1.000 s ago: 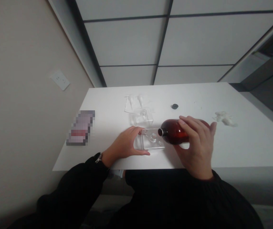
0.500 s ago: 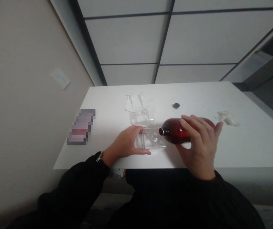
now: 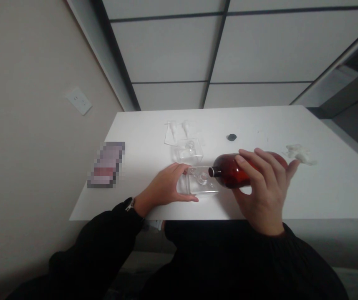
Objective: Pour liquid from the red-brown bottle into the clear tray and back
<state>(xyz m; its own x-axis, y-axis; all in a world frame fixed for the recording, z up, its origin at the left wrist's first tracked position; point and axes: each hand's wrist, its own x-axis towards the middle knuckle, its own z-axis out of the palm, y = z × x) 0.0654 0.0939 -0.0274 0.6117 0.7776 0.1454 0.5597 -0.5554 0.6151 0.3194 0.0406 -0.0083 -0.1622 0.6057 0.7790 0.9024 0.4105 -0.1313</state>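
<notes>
- Amber bottle (image 3: 233, 171): lying on its side, dark neck (image 3: 213, 171) pointing left, over the end of a clear plastic case (image 3: 197, 186) on the counter (image 3: 141, 139); can't tell if they touch.
- Right hand (image 3: 265, 191): closed around the bottle's body, lifting it off the counter.
- Left hand (image 3: 163, 189): curled around the case's left end, thumb along its near edge.
- Work in hand: bottle's mouth held level with the case's round collar (image 3: 202, 179), not seated in it.
- Behind: second clear case (image 3: 187, 151), plastic bag of white pump parts (image 3: 175, 132).
- Farther right: black cap (image 3: 232, 137), white cotton wad (image 3: 301, 153).
- Far left: pixelated packet (image 3: 105, 164).
</notes>
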